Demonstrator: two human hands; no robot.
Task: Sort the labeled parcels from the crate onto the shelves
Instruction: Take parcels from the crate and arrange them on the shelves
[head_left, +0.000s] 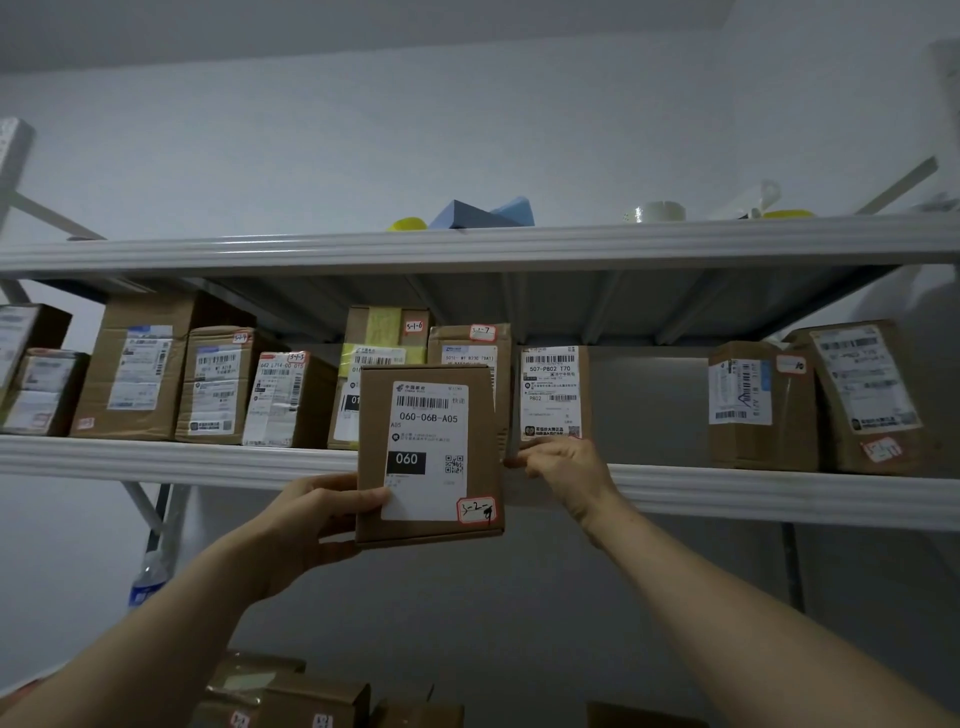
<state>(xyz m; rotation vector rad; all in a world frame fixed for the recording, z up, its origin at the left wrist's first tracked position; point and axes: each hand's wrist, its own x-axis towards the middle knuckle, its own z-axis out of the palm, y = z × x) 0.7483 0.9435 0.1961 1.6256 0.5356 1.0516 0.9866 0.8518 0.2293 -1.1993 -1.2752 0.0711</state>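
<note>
My left hand (317, 525) grips a brown cardboard parcel (428, 452) by its lower left edge and holds it upright in front of the middle shelf (182, 460). Its white label reads 060-06B-A05, with a red-edged tag marked 3-2 at the lower right corner. My right hand (563, 465) reaches to the shelf edge and pinches the bottom of a standing parcel (553, 389) labelled 507-P802. Several other labelled parcels stand in a row along the same shelf.
Two parcels (810, 400) stand at the shelf's right end, with a gap between them and the 507 parcel. The top shelf (467, 244) carries a blue box, tape rolls and yellow items. More boxes (291, 696) lie below, and a water bottle (148, 577) stands at the left.
</note>
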